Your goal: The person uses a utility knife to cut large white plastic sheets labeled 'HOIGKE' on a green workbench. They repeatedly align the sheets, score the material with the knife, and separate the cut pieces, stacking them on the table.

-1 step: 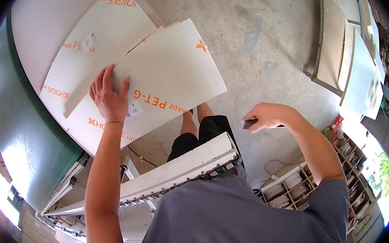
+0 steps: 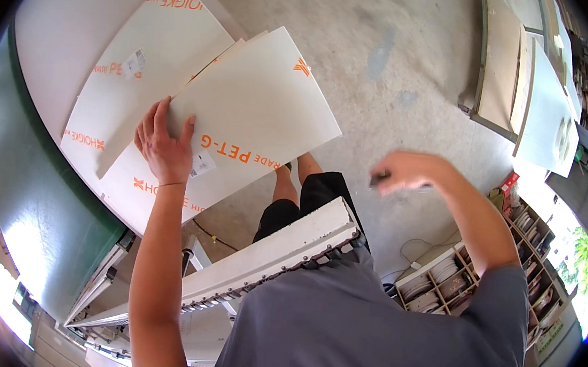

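My left hand (image 2: 165,141) grips the edge of a large white sheet (image 2: 266,104) with orange print, fingers over its front face. Behind it, more white sheets (image 2: 151,52) of the same kind lean in a fanned stack. My right hand (image 2: 403,172) is raised to the right, away from the sheets and blurred. It is closed around a small dark object (image 2: 380,179) whose kind I cannot make out. My legs in black shorts (image 2: 306,198) stand on the concrete floor below the sheets.
A long white metal rail (image 2: 266,258) with a row of dark clips runs across in front of my body. A green wall (image 2: 33,203) is at the left. Shelves with rolls (image 2: 439,280) stand at the right, and boards (image 2: 500,62) lean at the upper right.
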`<state>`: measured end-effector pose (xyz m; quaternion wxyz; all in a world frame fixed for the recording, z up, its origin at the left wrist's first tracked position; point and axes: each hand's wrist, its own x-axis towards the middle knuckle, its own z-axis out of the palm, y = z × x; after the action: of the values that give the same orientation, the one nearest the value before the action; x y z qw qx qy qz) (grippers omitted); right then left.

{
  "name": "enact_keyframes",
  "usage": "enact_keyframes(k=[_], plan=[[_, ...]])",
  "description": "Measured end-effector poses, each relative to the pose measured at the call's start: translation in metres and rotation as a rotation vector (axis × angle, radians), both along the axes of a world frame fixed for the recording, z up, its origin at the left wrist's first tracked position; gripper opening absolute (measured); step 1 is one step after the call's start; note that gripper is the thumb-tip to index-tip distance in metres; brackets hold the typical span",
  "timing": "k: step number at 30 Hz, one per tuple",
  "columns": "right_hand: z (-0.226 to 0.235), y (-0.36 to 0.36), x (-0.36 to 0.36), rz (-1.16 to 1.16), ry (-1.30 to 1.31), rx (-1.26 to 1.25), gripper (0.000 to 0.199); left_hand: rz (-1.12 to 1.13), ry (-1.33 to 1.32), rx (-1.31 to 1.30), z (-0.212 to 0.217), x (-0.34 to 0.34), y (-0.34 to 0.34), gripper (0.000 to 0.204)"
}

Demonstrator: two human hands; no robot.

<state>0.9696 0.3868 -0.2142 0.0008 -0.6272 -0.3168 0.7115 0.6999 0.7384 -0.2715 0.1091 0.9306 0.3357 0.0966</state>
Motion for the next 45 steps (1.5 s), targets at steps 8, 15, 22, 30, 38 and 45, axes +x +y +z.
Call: enact_keyframes(k=[8, 15, 22, 30, 38, 45], plan=[[0.011, 0.163, 0.063, -0.401, -0.368, 0.517, 0.050, -0.034, 0.011, 0.015, -0.001, 0.002, 0.002, 0.054], [-0.006, 0.050, -0.013, -0.403, -0.144, 0.324, 0.038, -0.052, -0.019, 0.012, -0.003, 0.000, 0.003, 0.055], [-0.011, -0.011, -0.052, -0.862, -0.040, 0.325, 0.065, -0.118, 0.176, -0.102, 0.023, 0.014, 0.012, 0.055], [0.047, 0.046, -0.056, -1.308, 0.161, 0.172, 0.066, -0.222, 0.441, -0.655, 0.059, 0.062, 0.062, 0.059], [0.143, 0.087, -0.027, -1.312, 0.384, 0.782, 0.067, -0.061, -0.031, -0.476, 0.137, -0.036, 0.200, 0.027], [0.088, 0.044, -0.023, -1.448, 0.103, 0.563, 0.057, 0.671, -0.801, -1.098, 0.194, -0.104, 0.147, 0.069]])
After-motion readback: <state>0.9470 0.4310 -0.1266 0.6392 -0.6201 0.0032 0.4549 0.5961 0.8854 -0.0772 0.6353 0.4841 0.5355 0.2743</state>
